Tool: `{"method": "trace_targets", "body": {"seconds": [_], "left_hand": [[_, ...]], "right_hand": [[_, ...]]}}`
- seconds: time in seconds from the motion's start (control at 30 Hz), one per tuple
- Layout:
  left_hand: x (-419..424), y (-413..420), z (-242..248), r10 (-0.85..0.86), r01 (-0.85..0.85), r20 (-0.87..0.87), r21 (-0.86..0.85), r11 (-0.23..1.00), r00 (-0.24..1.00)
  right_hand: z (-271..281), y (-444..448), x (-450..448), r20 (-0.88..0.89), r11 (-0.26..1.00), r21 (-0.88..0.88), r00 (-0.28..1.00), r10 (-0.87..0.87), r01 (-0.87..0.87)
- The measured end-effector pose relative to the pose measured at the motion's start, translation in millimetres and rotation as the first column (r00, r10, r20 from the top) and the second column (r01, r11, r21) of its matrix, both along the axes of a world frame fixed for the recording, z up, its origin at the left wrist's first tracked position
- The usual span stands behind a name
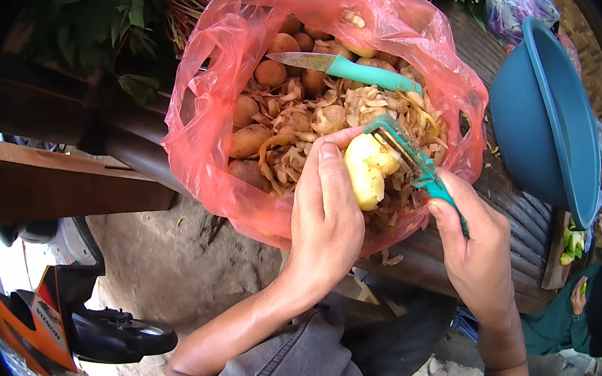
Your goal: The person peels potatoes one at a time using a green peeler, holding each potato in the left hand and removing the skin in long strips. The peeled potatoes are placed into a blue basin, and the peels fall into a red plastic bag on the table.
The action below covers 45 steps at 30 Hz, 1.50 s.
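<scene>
My left hand [328, 212] holds a mostly peeled, knobbly potato [366, 178] over the near side of a red plastic bag [225, 196]. In my right hand [473, 230] is a green vegetable peeler [432, 182], its blade at the potato's upper right side. Inside the open bag lie several unpeeled potatoes [251, 140] and a heap of peelings [369, 101]. A knife with a turquoise handle [371, 75] rests across them, its blade pointing left.
The bag stands on a slatted surface [519, 225]. A blue plastic basin [525, 120] leans on its side at right, near a filled plastic bag [518, 2]. Leafy greens [91, 23] lie at the top left. A person in green [561, 304] is at lower right; a motorcycle [56, 324] stands at left.
</scene>
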<state>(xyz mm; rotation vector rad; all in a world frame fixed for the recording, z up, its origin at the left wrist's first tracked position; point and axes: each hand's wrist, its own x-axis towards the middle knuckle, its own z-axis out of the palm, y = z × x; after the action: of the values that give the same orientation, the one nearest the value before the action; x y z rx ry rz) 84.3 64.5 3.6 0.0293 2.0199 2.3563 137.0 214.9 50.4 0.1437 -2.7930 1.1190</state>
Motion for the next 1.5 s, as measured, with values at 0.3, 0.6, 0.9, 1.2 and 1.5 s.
{"method": "trace_targets", "body": {"seconds": [0.3, 0.6, 0.9, 1.2, 1.5], "left_hand": [[1, 0, -2, 0.003, -0.003, 0.002, 0.078, 0.997, 1.0], [0, 0, 0, 0.004, -0.003, -0.086, 0.008, 1.0, 0.996], [-2, -2, 6, -0.055, 0.058, 0.037, -0.083, 0.995, 0.998], [-5, -7, 11, -0.125, 0.073, 0.296, 0.179, 0.981, 0.947], [-2, -6, 15, -0.261, 0.033, 0.508, 0.415, 0.909, 0.821]], "right_hand": [[1, -4, 0, -0.037, 0.993, -0.107, 0.998, 0.055, -0.059], [2, -4, 3, 0.023, 0.997, -0.035, 0.997, 0.076, -0.076], [4, -1, -7, 0.042, 0.979, -0.004, 0.978, -0.202, 0.203], [-8, 6, -5, -0.187, 0.99, -0.106, 0.976, -0.109, 0.09], [-31, 4, 10, -0.2, 0.985, -0.027, 0.966, 0.161, -0.169]]}}
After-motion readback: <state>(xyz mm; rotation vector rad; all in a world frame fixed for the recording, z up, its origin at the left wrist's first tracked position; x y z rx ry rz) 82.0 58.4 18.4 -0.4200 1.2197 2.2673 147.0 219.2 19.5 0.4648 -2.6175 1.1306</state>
